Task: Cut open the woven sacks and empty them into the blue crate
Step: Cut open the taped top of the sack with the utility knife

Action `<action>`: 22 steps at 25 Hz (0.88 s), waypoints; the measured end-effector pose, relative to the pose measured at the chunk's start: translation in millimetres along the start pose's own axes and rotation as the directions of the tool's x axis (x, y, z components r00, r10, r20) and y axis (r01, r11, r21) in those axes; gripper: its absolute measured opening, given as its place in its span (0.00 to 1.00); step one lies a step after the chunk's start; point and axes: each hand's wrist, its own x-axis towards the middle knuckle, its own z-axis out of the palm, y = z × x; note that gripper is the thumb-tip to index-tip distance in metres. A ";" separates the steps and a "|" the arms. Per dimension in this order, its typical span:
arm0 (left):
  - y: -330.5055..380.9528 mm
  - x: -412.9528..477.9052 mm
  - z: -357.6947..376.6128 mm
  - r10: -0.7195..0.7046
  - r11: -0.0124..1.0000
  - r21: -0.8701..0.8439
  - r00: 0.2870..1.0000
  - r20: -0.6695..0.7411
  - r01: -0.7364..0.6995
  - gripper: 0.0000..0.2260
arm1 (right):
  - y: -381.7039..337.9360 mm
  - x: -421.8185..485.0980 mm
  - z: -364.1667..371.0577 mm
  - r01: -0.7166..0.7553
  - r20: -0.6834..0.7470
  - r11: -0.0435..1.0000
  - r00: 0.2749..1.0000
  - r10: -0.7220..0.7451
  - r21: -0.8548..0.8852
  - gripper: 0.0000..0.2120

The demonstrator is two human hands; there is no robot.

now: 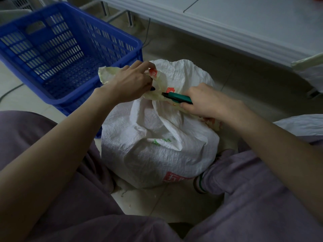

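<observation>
The woven sack fills the gap between my knees, so my left hand, which grips its gathered neck, and my right hand can reach it only from above. The green cutter gripped in my right hand lies across that neck, its tip close to my left hand. The blue crate stands just beside the sack on my left, mouth open upward, with its near wall to lift over. Beyond the sack a strip of floor runs under the overhanging white table, and another sack crowds my right leg.
</observation>
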 end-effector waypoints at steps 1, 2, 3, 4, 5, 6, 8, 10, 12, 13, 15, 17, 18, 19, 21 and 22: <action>-1.9 -0.3 0.5 0.005 1.000 0.000 1.000 0.010 -0.005 0.15 | 2.6 -2.4 -2.2 0.014 -0.006 1.000 1.000 -0.014 -0.014 0.15; -4.1 -0.8 1.2 0.003 1.000 -0.001 1.000 0.019 -0.003 0.15 | 5.0 -5.1 -5.3 0.027 -0.013 0.999 1.000 -0.028 -0.017 0.15; -6.0 -1.6 1.8 -0.003 1.000 -0.005 1.000 0.025 0.003 0.14 | 6.6 -8.0 -9.0 0.036 -0.020 0.999 0.999 -0.037 -0.009 0.15; -6.6 -2.8 2.1 -0.006 1.000 -0.011 1.000 0.031 0.006 0.14 | 7.1 -10.2 -11.9 0.042 -0.030 0.999 0.999 -0.042 0.005 0.14; -6.8 -3.6 2.1 -0.001 1.000 -0.016 0.999 0.036 0.001 0.13 | 6.4 -11.0 -13.8 0.049 -0.041 0.999 0.998 -0.048 0.017 0.14; -6.4 -4.4 1.9 0.009 1.000 -0.020 0.999 0.039 -0.009 0.12 | 4.4 -10.4 -14.0 0.060 -0.053 0.998 0.997 -0.059 0.022 0.15; -4.3 -4.9 0.8 0.025 0.999 -0.026 0.999 0.048 -0.023 0.10 | -1.4 -6.2 -10.3 0.089 -0.066 0.996 0.994 -0.088 0.014 0.16; -3.7 -5.2 -0.4 0.031 0.999 -0.024 0.998 0.053 -0.030 0.09 | -7.2 -1.1 -5.5 0.093 -0.056 0.996 0.994 -0.093 0.001 0.16; -3.5 -5.4 -2.3 0.033 0.999 -0.025 0.998 0.053 -0.032 0.10 | -10.9 3.2 -3.1 0.073 -0.044 0.997 0.996 -0.073 -0.008 0.15; -3.1 -5.3 -3.1 0.035 0.999 -0.023 0.998 0.048 -0.034 0.10 | -12.4 5.0 -2.6 0.059 -0.037 0.998 0.998 -0.060 -0.011 0.16; -2.0 -4.8 -3.7 0.053 0.999 -0.008 0.998 0.026 -0.053 0.11 | -16.4 8.1 -1.8 0.031 -0.017 0.999 0.999 -0.031 -0.021 0.16; 0.0 -5.5 -2.9 0.087 0.996 0.018 0.996 0.000 -0.087 0.11 | -20.7 9.9 -2.1 0.003 -0.004 1.000 1.000 -0.003 -0.027 0.16; 1.4 -5.8 -1.8 0.111 0.994 0.028 0.994 -0.024 -0.110 0.12 | -22.5 10.4 -2.5 -0.009 -0.007 1.000 1.000 0.009 -0.029 0.17; 3.6 -5.7 -1.0 0.136 0.990 0.031 0.989 -0.058 -0.134 0.12 | -23.4 10.6 -2.6 -0.022 -0.020 0.999 1.000 0.021 -0.031 0.18; 5.8 -5.2 -0.6 0.156 0.988 0.030 0.982 -0.103 -0.154 0.12 | -23.4 10.0 -0.3 -0.043 -0.058 0.999 0.997 0.042 -0.027 0.20; 4.5 -5.0 -0.8 0.143 0.990 0.033 0.984 -0.103 -0.141 0.12 | -22.1 9.0 0.8 -0.044 -0.067 0.999 0.997 0.043 -0.020 0.21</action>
